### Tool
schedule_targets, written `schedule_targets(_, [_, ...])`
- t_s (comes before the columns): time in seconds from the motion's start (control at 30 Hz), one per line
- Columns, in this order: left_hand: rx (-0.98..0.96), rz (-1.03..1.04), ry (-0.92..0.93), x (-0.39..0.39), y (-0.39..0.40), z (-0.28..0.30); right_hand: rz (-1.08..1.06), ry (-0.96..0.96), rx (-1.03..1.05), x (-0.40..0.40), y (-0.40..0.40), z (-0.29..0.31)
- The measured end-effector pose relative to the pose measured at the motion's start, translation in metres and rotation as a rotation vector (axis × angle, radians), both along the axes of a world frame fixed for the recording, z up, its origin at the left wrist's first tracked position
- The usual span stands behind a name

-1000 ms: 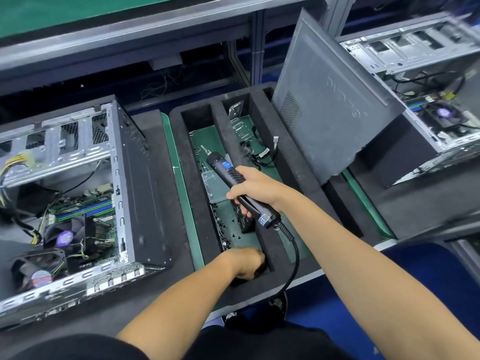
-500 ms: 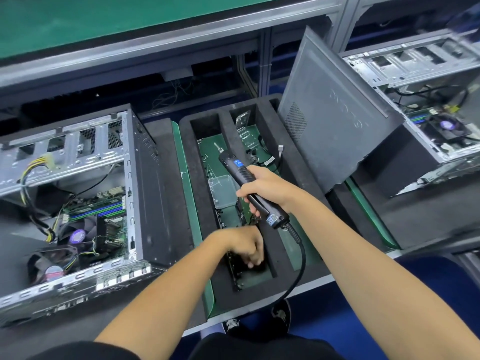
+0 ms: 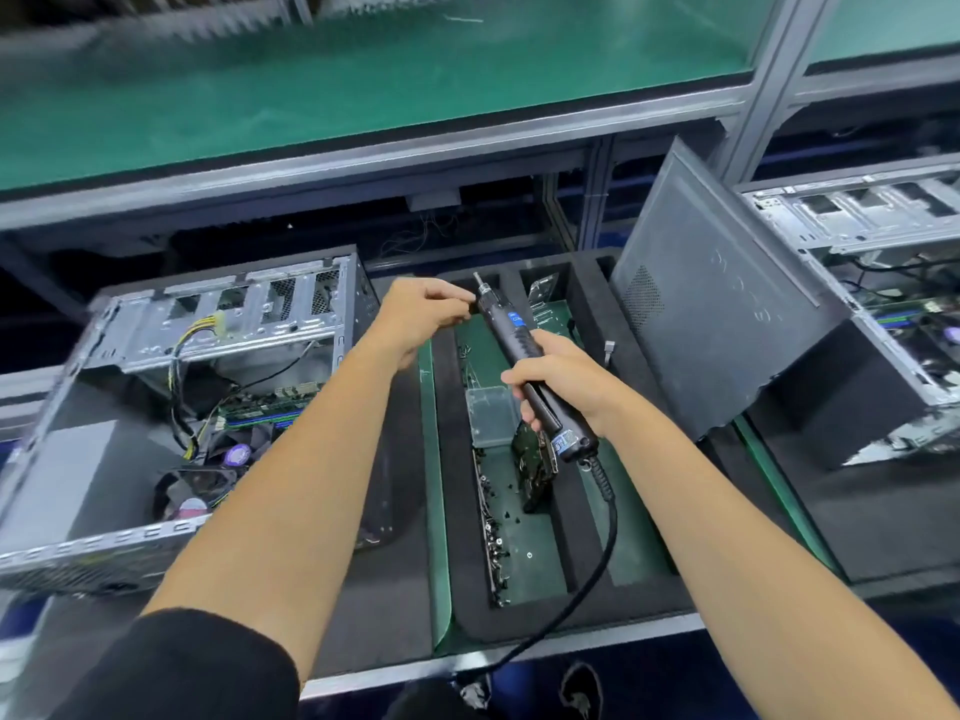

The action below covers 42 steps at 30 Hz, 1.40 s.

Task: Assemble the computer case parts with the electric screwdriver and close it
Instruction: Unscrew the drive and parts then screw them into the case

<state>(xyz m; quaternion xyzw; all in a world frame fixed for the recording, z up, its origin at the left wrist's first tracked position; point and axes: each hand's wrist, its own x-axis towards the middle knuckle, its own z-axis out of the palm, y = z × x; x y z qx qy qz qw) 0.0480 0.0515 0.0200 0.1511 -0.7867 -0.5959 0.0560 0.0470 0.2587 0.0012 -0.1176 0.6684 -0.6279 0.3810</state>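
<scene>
The right hand (image 3: 558,379) grips the black electric screwdriver (image 3: 524,358) around its handle, bit end tilted up and away over the foam parts tray (image 3: 592,517). The left hand (image 3: 423,314) is raised just beside the bit end, fingertips curled together; whether they pinch a screw cannot be told. The open computer case (image 3: 208,387) lies on its side at left, and a grey side panel (image 3: 717,324) leans at right.
</scene>
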Motion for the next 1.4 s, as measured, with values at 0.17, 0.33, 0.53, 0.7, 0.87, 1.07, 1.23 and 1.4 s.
schedule_targets(0.17, [0.093, 0.102, 0.077, 0.002, -0.015, 0.003, 0.045, 0.003, 0.023, 0.006, -0.001, 0.005])
schedule_targets(0.33, [0.13, 0.107, 0.11, 0.001, -0.014, 0.0, 0.085, -0.021, 0.039, 0.01, -0.002, 0.006])
schedule_targets(0.53, [0.115, 0.085, 0.084, 0.0, -0.025, -0.001, 0.117, 0.022, 0.065, 0.014, -0.003, 0.01])
schedule_targets(0.7, [0.074, -0.065, 0.028, -0.003, -0.035, 0.002, 0.115, 0.034, 0.089, 0.016, -0.005, 0.012])
schedule_targets(0.87, [-0.167, -0.266, -0.013, -0.004, -0.053, 0.01, 0.161, 0.027, 0.124, 0.019, -0.005, 0.015])
schedule_targets(1.07, [-0.144, -0.386, 0.006, -0.001, -0.061, 0.022, 0.178, -0.039, 0.065, 0.024, -0.008, 0.024])
schedule_targets(1.23, [0.095, -0.436, 0.006, 0.004, -0.076, 0.032, 0.169, -0.032, 0.061, 0.033, -0.017, 0.034])
schedule_targets(1.4, [0.079, -0.454, 0.005, 0.011, -0.092, 0.033, 0.149, -0.021, 0.088, 0.045, -0.033, 0.042])
